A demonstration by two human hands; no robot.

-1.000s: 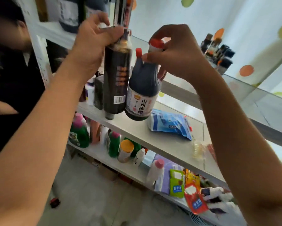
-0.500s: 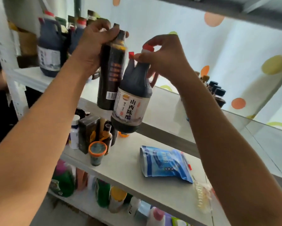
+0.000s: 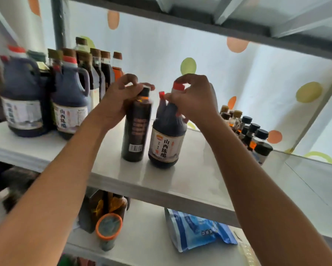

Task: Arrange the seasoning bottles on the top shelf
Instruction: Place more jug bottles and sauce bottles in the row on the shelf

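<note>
My left hand (image 3: 121, 96) grips the neck of a tall dark sauce bottle (image 3: 136, 131), which stands upright on the white top shelf (image 3: 195, 181). Right beside it stands a dark vinegar jug (image 3: 167, 139) with a red cap and a white label. My right hand (image 3: 194, 98) holds this jug by its handle and cap. Both bottles rest on the shelf near its front edge, almost touching.
Two large vinegar jugs (image 3: 71, 104) and several tall bottles (image 3: 101, 70) stand at the shelf's left. Several small dark-capped bottles (image 3: 251, 133) line its right side. On the shelf below lie a blue bag (image 3: 197, 229), an orange-lidded jar (image 3: 108, 227) and a dark box.
Both hands have lifted the two bottles up from in front of the lower shelf and set them upright on the top shelf. The view has tilted upward.
</note>
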